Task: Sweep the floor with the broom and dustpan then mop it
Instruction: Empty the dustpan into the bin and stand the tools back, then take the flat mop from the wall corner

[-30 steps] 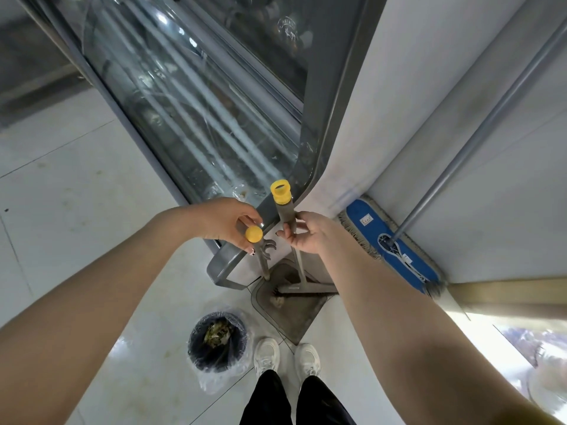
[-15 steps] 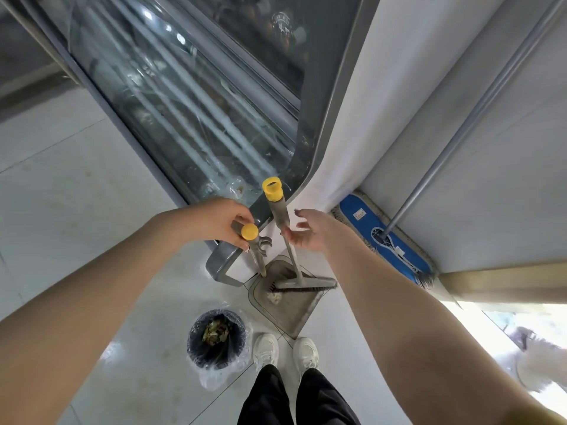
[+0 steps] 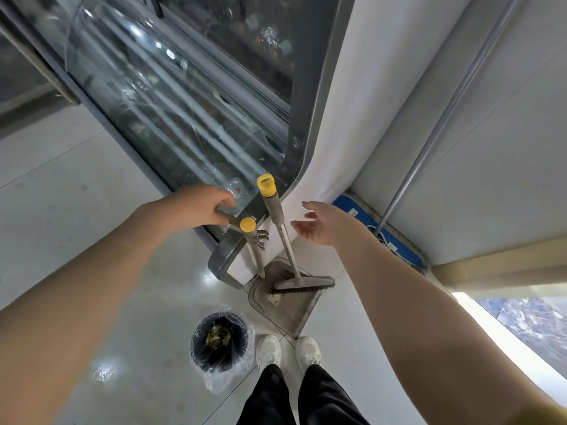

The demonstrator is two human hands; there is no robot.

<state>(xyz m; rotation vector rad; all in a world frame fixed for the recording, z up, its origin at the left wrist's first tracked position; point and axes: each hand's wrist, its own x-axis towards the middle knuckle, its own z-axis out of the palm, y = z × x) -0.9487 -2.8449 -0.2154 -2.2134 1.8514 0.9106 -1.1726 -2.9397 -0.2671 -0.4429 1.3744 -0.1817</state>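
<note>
The broom (image 3: 274,210) stands upright with nobody holding it, its yellow-capped top leaning against the grey frame of the glass display case (image 3: 171,102). Its bristle head sits down in the tray of the dustpan (image 3: 288,311), which lies flat on the tiled floor (image 3: 76,185) just ahead of your white shoes (image 3: 268,348). A small pale clump of debris (image 3: 273,299) lies in the tray beside the bristles. The dustpan's long handle rises next to the broom's. Your left hand (image 3: 196,207) has its fingers curled round the grey top of that handle, right beside its yellow cap (image 3: 247,224). Your right hand (image 3: 319,228) hangs just to the right of the broom handle without touching it, palm turned toward it and fingers spread loose. To the left of your shoes stands a dark waste bin (image 3: 219,342) with a clear plastic liner and some rubbish inside. To the right, the mop (image 3: 380,231) rests its blue flat head on the floor at the foot of the wall, its metal pole slanting up along the white panels.
</note>
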